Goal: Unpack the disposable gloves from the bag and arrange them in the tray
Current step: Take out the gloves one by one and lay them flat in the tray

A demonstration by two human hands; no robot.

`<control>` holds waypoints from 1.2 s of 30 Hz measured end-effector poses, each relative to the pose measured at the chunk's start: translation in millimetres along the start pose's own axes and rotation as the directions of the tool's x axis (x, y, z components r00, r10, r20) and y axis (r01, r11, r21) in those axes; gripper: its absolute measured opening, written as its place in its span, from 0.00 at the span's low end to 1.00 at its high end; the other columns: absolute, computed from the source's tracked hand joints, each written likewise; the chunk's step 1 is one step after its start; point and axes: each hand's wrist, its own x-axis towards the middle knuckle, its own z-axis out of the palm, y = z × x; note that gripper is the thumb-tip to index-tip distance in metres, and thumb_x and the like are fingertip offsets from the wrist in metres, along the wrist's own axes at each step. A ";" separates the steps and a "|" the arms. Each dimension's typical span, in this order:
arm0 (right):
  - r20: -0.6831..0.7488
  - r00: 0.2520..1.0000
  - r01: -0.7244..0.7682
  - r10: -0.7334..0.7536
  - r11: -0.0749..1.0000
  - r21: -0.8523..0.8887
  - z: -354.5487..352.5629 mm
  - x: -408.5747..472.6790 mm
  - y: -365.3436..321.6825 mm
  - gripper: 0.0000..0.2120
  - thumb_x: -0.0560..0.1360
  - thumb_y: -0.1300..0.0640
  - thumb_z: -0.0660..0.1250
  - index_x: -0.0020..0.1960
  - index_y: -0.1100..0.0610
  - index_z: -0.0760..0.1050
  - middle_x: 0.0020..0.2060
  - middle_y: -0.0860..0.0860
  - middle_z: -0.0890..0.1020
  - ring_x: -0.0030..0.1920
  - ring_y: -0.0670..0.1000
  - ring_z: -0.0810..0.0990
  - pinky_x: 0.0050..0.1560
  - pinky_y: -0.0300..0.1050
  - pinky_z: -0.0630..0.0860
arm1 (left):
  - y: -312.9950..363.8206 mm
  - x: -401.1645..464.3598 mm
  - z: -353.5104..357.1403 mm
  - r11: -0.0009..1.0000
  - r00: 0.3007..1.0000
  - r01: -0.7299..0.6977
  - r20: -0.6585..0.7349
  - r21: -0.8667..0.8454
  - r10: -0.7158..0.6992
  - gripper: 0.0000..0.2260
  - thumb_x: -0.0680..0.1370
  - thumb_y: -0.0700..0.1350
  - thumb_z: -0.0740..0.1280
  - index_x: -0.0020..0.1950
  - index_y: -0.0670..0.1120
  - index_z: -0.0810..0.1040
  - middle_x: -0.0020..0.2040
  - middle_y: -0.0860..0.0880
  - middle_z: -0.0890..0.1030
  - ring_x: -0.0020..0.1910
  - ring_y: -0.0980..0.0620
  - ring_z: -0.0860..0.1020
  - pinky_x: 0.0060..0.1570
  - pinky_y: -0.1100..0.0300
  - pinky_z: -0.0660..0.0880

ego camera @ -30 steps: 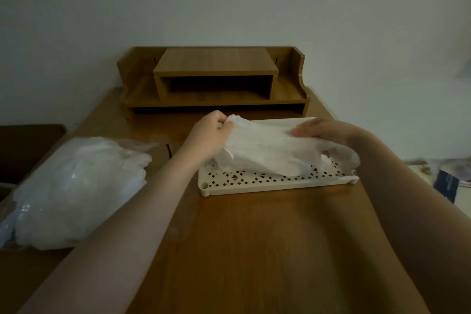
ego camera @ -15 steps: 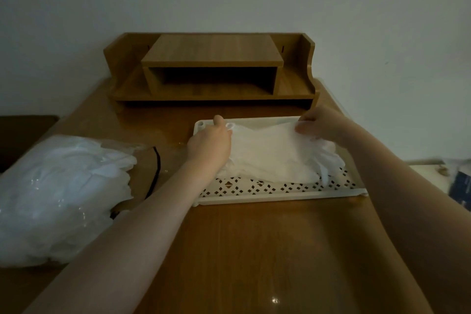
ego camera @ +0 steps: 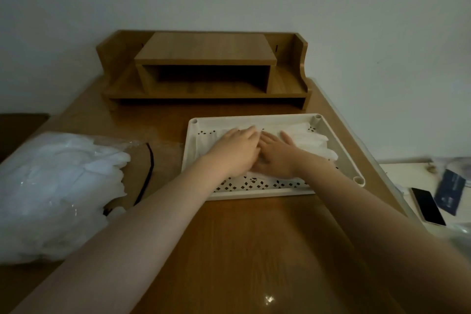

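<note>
In the head view, both arms reach forward over a brown wooden tabletop (ego camera: 254,250) to a white plastic tray (ego camera: 339,150) with a perforated diamond-pattern floor and small round posts at its corners. The tray lies flat near the middle of the tabletop, its long side facing the person.

Inside the tray lies a layer of white disposable gloves (ego camera: 309,139), spread across the floor from left to right, with some of the perforated floor showing along the near edge. The left hand (ego camera: 233,151) rests palm down on the gloves, its fingers (ego camera: 248,132) straight and relaxed, gripping nothing. The right hand (ego camera: 276,154) lies palm down just beside it, touching it at the middle of the tray, with its fingers (ego camera: 266,139) likewise flat on the gloves and its thumb stretched out to the right.

At the left of the tabletop, well apart from the tray, lies a clear plastic bag (ego camera: 58,191) bulging with more white gloves; its open mouth, edged with a dark strip, faces the tray.

At the far end of the tabletop a wooden desk shelf (ego camera: 204,69) stands against the pale wall. To the right, on a lower light surface beside the tabletop, lie a phone (ego camera: 428,206) with a dark screen and a dark blue packet (ego camera: 449,192).
</note>
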 end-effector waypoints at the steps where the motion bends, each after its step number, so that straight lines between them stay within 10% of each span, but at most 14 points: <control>1: 0.024 0.999 -0.038 0.038 0.999 -0.005 3.7 -1.7 5.3 0.35 0.77 0.34 0.51 0.78 0.51 0.49 0.78 0.49 0.50 0.77 0.51 0.46 0.74 0.58 0.38 | -5.8 -1.4 6.0 0.999 0.995 0.051 0.089 0.002 -0.051 0.26 0.83 0.53 0.48 0.78 0.44 0.47 0.78 0.46 0.48 0.77 0.49 0.48 0.74 0.54 0.44; 6: 0.010 0.980 -0.197 0.198 0.979 -0.048 6.3 -15.7 36.9 0.37 0.74 0.29 0.47 0.78 0.46 0.44 0.78 0.48 0.46 0.77 0.52 0.42 0.72 0.58 0.34 | -31.3 -14.6 15.8 0.977 0.945 0.206 0.247 0.057 -0.214 0.37 0.78 0.67 0.44 0.77 0.46 0.37 0.77 0.47 0.37 0.76 0.49 0.39 0.73 0.52 0.40; 12: -0.159 0.900 -0.407 0.405 0.913 0.022 6.4 -31.6 41.3 0.33 0.78 0.34 0.43 0.76 0.51 0.53 0.78 0.53 0.50 0.77 0.54 0.44 0.72 0.60 0.34 | -23.9 -36.2 -0.1 0.984 0.982 0.180 0.059 0.003 -0.180 0.25 0.83 0.52 0.50 0.78 0.45 0.49 0.78 0.46 0.46 0.77 0.47 0.45 0.74 0.52 0.44; 17: -0.457 0.876 -0.076 0.156 0.979 0.188 -22.9 -31.4 -31.2 0.20 0.81 0.47 0.54 0.69 0.54 0.69 0.73 0.52 0.65 0.75 0.53 0.57 0.74 0.52 0.51 | -8.6 -74.2 -34.1 0.954 0.942 0.054 -0.303 -0.293 -0.146 0.22 0.80 0.38 0.54 0.75 0.46 0.60 0.75 0.50 0.59 0.74 0.52 0.56 0.70 0.59 0.56; 21: -0.585 0.805 0.318 -0.102 0.906 0.280 -32.7 -28.6 -107.5 0.09 0.79 0.62 0.59 0.50 0.61 0.78 0.46 0.55 0.81 0.45 0.50 0.78 0.46 0.37 0.71 | -25.8 -113.0 -50.4 0.918 0.857 0.029 -0.462 -0.396 -0.227 0.17 0.80 0.37 0.56 0.69 0.46 0.69 0.68 0.51 0.70 0.66 0.54 0.68 0.60 0.65 0.65; 24: -0.456 0.887 0.347 -0.080 0.765 0.542 -31.0 -22.3 -162.4 0.10 0.77 0.67 0.58 0.40 0.61 0.74 0.30 0.51 0.74 0.31 0.47 0.72 0.34 0.38 0.69 | -42.3 -143.1 -57.7 0.885 0.807 -0.014 -0.528 -0.466 -0.265 0.16 0.80 0.36 0.55 0.66 0.46 0.73 0.65 0.51 0.73 0.64 0.54 0.71 0.60 0.65 0.68; 30: -0.106 0.993 0.114 -0.044 0.341 0.933 -18.4 6.4 -240.8 0.09 0.79 0.65 0.57 0.53 0.66 0.74 0.38 0.56 0.78 0.38 0.54 0.79 0.40 0.44 0.78 | -78.0 -182.2 -57.9 0.856 0.724 0.040 -0.576 -0.516 -0.381 0.14 0.82 0.41 0.55 0.65 0.47 0.73 0.65 0.52 0.74 0.63 0.56 0.72 0.55 0.72 0.66; 36: -0.146 0.987 0.115 0.068 0.342 0.933 -10.2 9.5 -256.5 0.09 0.80 0.61 0.59 0.51 0.66 0.76 0.40 0.55 0.80 0.33 0.47 0.78 0.33 0.38 0.76 | -112.8 -206.1 -46.4 0.836 0.711 0.118 -0.543 -0.535 -0.448 0.15 0.83 0.47 0.53 0.64 0.46 0.74 0.60 0.52 0.76 0.56 0.60 0.71 0.50 0.74 0.65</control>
